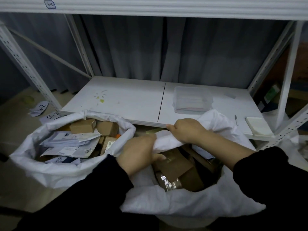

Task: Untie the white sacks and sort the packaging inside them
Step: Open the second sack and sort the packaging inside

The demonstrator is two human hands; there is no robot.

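Note:
Two white sacks stand on the floor in front of a shelf. The left sack (55, 172) is open, its rim rolled down, and holds brown cardboard boxes (82, 126) and white mailer envelopes (66, 140). The right sack (191, 202) is open too and shows brown boxes (175, 165) and a piece of silver foil (168, 182) inside. My left hand (138, 152) grips the far rim of the right sack, fingers curled over the fabric. My right hand (186, 130) grips the same rim just to the right, close to the shelf's front edge.
A white low shelf board (126, 100) of a metal rack lies just beyond the sacks, with a clear plastic box (192, 100), a pen (236, 119) and a notepad (257, 125) on it. Paper labels (39, 108) lie on the floor at left. A grey curtain hangs behind.

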